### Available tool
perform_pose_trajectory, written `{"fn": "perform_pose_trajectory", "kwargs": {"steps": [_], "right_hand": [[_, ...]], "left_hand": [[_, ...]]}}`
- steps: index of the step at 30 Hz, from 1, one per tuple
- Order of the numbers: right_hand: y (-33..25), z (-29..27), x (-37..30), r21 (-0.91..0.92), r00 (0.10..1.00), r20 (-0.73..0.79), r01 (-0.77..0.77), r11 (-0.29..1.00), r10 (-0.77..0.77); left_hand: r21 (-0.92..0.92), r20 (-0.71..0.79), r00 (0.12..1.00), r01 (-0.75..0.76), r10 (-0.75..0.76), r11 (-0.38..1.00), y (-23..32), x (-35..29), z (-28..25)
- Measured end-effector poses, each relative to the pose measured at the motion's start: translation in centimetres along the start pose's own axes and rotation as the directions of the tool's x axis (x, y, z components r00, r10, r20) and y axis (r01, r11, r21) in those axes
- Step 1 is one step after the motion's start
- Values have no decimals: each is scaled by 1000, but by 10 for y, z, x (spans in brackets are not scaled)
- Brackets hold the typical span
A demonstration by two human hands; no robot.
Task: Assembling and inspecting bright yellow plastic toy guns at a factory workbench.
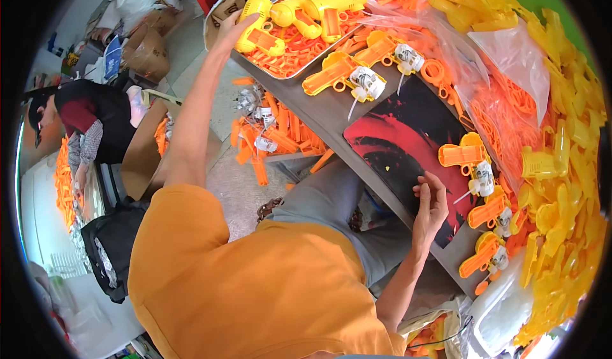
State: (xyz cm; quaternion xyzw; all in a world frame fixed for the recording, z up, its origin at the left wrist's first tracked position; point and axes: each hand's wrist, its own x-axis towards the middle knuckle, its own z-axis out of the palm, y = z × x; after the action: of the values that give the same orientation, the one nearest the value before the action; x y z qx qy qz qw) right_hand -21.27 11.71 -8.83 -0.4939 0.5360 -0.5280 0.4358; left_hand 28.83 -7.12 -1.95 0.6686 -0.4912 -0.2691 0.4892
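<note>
My left hand [233,27] is stretched out to the far left corner of the grey table [319,113], fingers curled over a yellow toy gun [254,30] that lies at the near edge of a metal tray [290,72]; the fingers lie on the gun's body, but I cannot tell whether they close around it; the tray also carries more assembled yellow toy guns [328,2] on a bed of orange plastic parts [287,43]. My right hand [430,203] rests near the table's front edge on a red and black mat [401,142], thumb and fingertips drawn close together; whether they pinch anything is too small to tell. Just right of that hand stands a row of orange half-shells with white motor units [481,177] fitted; two more such half-shells [357,78] lie beyond the mat, near the tray. Clear bags of orange parts [503,97] and a heap of yellow shell pieces [567,168] fill the right side. Under the table, loose orange pieces and small motors [264,132] lie on the floor; at far left another person in a dark top [95,120] sits beside a cardboard box [146,53].
</note>
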Motion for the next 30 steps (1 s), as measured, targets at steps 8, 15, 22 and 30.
{"fn": "perform_pose_trajectory", "kwargs": {"steps": [8,15,22,30], "right_hand": [[-3,0,-3,19,1000,3,2,1000,-2],[0,-4,0,-21,1000,-6,4,1000,-4],[-6,1,3,-41,998,-51,-30,999,28],[-7,-1,-3,27,998,-43,-36,999,37]], "left_hand": [[-87,-202,975,75,-91,993,-39,-8,-12],[243,-571,650,-449,501,860,1,-82,27],[423,282,658,-738,698,526,24,-154,143],[305,376,724,-686,578,661,18,-167,160]]}}
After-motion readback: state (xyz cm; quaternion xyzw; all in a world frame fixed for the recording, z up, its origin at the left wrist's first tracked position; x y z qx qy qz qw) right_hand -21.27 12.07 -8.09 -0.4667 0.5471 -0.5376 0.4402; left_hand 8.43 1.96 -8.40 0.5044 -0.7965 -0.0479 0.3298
